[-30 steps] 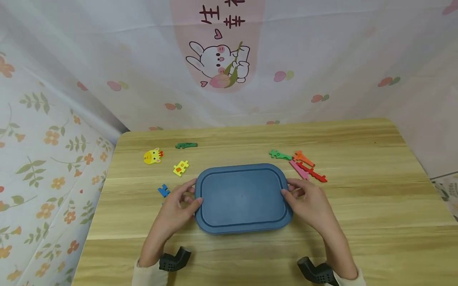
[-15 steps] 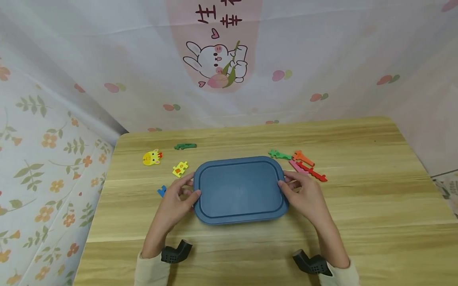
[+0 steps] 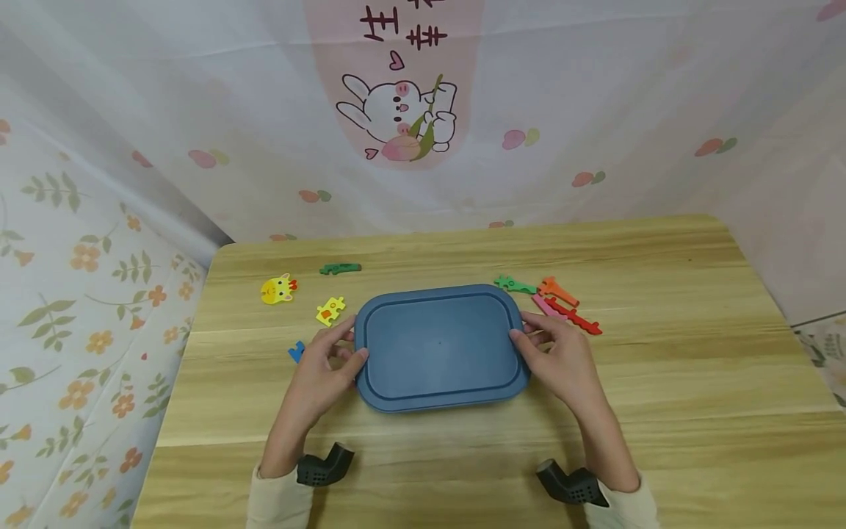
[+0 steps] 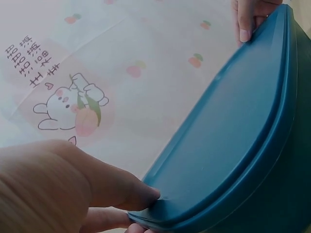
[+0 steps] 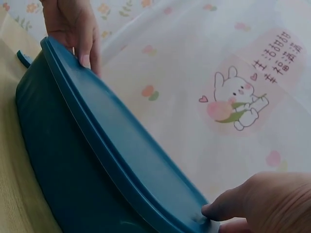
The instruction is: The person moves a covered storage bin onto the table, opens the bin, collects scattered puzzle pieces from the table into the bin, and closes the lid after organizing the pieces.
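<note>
A blue plastic storage box with a flat lid (image 3: 439, 345) lies between my hands in the head view. Its deep side wall (image 5: 73, 145) shows in the right wrist view. My left hand (image 3: 324, 375) grips the left short end, thumb on top of the rim and fingers under it. At the opposite end my right hand (image 3: 558, 360) holds the rim the same way. Whatever the box contains is hidden by the lid. Just beyond the left hand, a blue puzzle piece (image 3: 296, 351) is partly covered by it.
Left on the wooden table (image 3: 661, 382) are a yellow giraffe-head piece (image 3: 278, 289), a yellow puzzle piece (image 3: 330, 311) and a dark green piece (image 3: 340, 269). Behind the right hand lie green (image 3: 515, 285), orange (image 3: 559, 292), pink (image 3: 547, 307) and red (image 3: 576, 317) pieces. A printed curtain (image 3: 595, 110) hangs behind.
Both hands and the box have shifted a little toward the back of the table and slightly left, mostly in the first half second. The grip looks the same; the loose pieces stay put.
</note>
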`<state>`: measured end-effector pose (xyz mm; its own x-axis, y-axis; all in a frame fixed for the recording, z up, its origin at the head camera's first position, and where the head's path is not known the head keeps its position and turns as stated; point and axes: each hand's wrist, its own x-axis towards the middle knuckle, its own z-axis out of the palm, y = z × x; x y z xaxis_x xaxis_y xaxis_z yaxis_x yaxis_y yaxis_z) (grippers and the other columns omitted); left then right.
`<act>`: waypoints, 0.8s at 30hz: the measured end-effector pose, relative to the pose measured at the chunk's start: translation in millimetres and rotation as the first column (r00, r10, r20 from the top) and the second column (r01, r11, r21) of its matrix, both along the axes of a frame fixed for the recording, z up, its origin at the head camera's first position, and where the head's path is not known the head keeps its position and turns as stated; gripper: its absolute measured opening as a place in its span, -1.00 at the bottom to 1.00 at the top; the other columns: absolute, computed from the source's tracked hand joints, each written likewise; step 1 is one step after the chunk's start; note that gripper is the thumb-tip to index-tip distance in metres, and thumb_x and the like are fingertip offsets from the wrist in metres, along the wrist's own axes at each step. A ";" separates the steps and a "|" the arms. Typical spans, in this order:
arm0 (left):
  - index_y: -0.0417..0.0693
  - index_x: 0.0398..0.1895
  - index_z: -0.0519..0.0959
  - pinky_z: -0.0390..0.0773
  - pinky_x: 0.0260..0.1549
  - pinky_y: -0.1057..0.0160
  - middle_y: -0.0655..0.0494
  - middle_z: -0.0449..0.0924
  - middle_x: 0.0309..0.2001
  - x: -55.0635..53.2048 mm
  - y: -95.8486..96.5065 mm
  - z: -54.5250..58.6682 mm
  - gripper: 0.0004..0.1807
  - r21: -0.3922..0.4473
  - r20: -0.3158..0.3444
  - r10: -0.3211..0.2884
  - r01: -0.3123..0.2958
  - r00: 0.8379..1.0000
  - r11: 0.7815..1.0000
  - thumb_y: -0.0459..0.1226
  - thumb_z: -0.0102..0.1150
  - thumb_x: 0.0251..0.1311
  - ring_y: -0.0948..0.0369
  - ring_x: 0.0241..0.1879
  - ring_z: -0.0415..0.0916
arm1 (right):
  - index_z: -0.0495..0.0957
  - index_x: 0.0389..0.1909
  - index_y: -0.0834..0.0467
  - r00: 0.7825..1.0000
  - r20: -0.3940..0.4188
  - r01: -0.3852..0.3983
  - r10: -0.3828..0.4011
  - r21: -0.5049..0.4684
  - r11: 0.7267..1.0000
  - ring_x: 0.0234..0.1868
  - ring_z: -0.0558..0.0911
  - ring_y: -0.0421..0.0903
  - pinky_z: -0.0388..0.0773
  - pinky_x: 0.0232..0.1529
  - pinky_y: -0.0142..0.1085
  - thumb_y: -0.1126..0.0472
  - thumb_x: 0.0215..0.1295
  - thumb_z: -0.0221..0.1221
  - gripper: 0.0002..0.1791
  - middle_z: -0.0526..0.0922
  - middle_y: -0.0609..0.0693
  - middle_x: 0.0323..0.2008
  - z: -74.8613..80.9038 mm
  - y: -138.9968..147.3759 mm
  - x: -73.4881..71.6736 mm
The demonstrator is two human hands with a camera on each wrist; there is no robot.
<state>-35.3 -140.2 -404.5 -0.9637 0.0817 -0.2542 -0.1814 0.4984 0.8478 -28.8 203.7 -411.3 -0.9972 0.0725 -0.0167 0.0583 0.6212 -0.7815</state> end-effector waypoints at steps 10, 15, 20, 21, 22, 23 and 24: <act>-0.01 0.45 0.39 0.60 -0.10 0.18 -0.08 0.53 0.09 2.2 7.8 4.1 -0.24 -0.130 -0.015 0.030 -0.032 0.999 0.991 -0.22 0.45 0.15 0.11 -0.10 0.60 | 0.65 0.11 0.28 0.999 -0.009 0.053 -0.053 0.042 0.998 -0.33 0.67 -0.06 0.58 -0.46 -0.46 0.18 0.21 0.40 -0.54 0.73 0.16 -0.23 2.4 -5.5 -0.6; -0.08 0.34 0.49 0.57 -0.21 0.31 -0.09 0.55 0.09 3.2 12.1 5.2 -0.34 -0.148 -0.017 0.072 -0.073 0.997 0.986 -0.23 0.45 0.14 0.08 -0.10 0.61 | 0.67 0.08 0.25 0.996 -0.023 0.087 -0.086 0.062 0.994 -0.36 0.66 -0.11 0.53 -0.44 -0.47 0.16 0.19 0.42 -0.55 0.74 0.16 -0.25 3.1 -7.3 -0.7; -0.10 0.34 0.50 0.57 -0.26 0.33 -0.09 0.56 0.09 5.5 15.8 9.5 -0.35 -0.187 -0.060 0.085 -0.095 0.995 0.978 -0.24 0.43 0.15 0.07 -0.09 0.62 | 0.69 0.05 0.28 0.994 -0.040 0.101 -0.099 0.066 0.993 -0.33 0.69 -0.05 0.51 -0.39 -0.50 0.18 0.19 0.41 -0.58 0.75 0.18 -0.27 6.6 -9.1 0.2; -0.11 0.35 0.50 0.56 -0.27 0.34 -0.09 0.56 0.09 6.1 16.5 10.6 -0.35 -0.199 -0.068 0.085 -0.097 0.994 0.975 -0.24 0.43 0.15 0.07 -0.09 0.62 | 0.69 0.04 0.29 0.994 -0.044 0.104 -0.101 0.071 0.992 -0.32 0.70 -0.03 0.52 -0.37 -0.50 0.19 0.19 0.41 -0.58 0.75 0.18 -0.27 6.9 -9.6 0.6; -0.12 0.35 0.49 0.56 -0.29 0.34 -0.09 0.56 0.09 6.7 17.4 11.4 -0.34 -0.207 -0.071 0.086 -0.100 0.994 0.973 -0.24 0.42 0.16 0.07 -0.10 0.62 | 0.69 0.04 0.29 0.993 -0.051 0.108 -0.104 0.076 0.991 -0.31 0.72 -0.01 0.54 -0.35 -0.48 0.19 0.19 0.41 -0.59 0.75 0.18 -0.28 7.3 -10.2 0.9; -0.14 0.36 0.48 0.55 -0.30 0.35 -0.09 0.56 0.09 7.3 17.9 12.2 -0.34 -0.215 -0.077 0.086 -0.101 0.993 0.971 -0.24 0.42 0.16 0.07 -0.10 0.62 | 0.69 0.04 0.30 0.993 -0.055 0.113 -0.109 0.075 0.991 -0.29 0.73 0.01 0.61 -0.22 -0.41 0.20 0.19 0.41 -0.59 0.76 0.19 -0.28 7.8 -10.9 1.3; -0.15 0.37 0.47 0.54 -0.30 0.35 -0.09 0.56 0.09 7.8 18.5 13.0 -0.34 -0.223 -0.082 0.086 -0.103 0.993 0.969 -0.24 0.41 0.17 0.07 -0.11 0.62 | 0.68 0.04 0.30 0.992 -0.057 0.117 -0.113 0.074 0.990 -0.28 0.74 0.03 0.64 -0.12 -0.34 0.21 0.19 0.40 -0.59 0.76 0.19 -0.28 8.2 -11.6 1.7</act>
<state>-27.5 -121.7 -391.5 -0.9805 -0.0625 -0.1862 -0.1804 0.6622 0.7273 -27.1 192.0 -403.1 -0.9816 0.1855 0.0460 0.0924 0.6715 -0.7352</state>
